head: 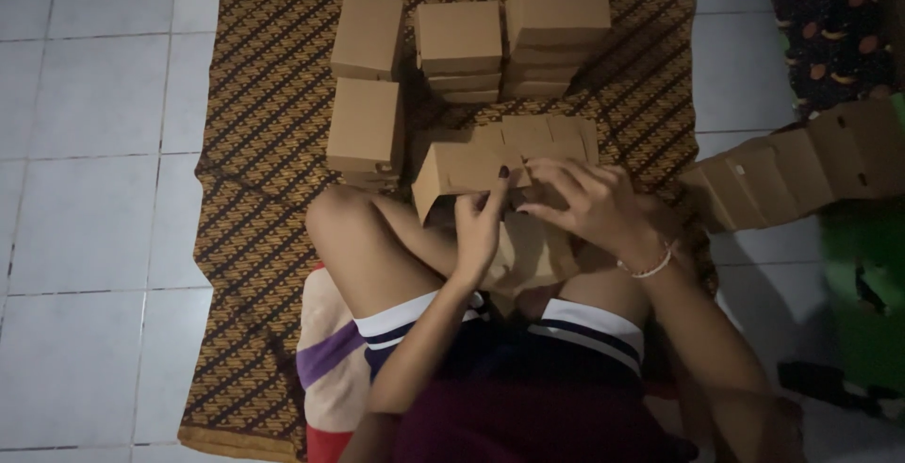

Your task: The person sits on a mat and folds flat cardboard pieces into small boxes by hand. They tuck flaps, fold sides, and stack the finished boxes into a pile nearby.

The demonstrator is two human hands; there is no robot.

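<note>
Leftmost, bare white floor tiles (85, 190) run up to the edge of a brown patterned cloth (255, 237), leaving plenty of open room on that side. On the cloth stand 2 low stacks of folded brown boxes (366, 124), one behind the other, then a middle stack (459, 48) and a taller stack (556, 29) farther back; these look finished. Just in front of them, over the person's knees, sits the half-formed box (462, 175), still open at its near left end. The left hand (479, 227) pinches its front wall, thumb and fingers closed on the cardboard. The right hand (589, 204) presses curled fingers onto the box's right end, gripping a flap there. More flat cardboard (533, 256) lies in the lap beneath both hands, so I judge several boxes remain to fold. Rightward, a leaning row of flat blanks (801, 171) rests by a green object (867, 284), crowding that side; the free space for setting a box down is the cloth to the left of the stacks.
</note>
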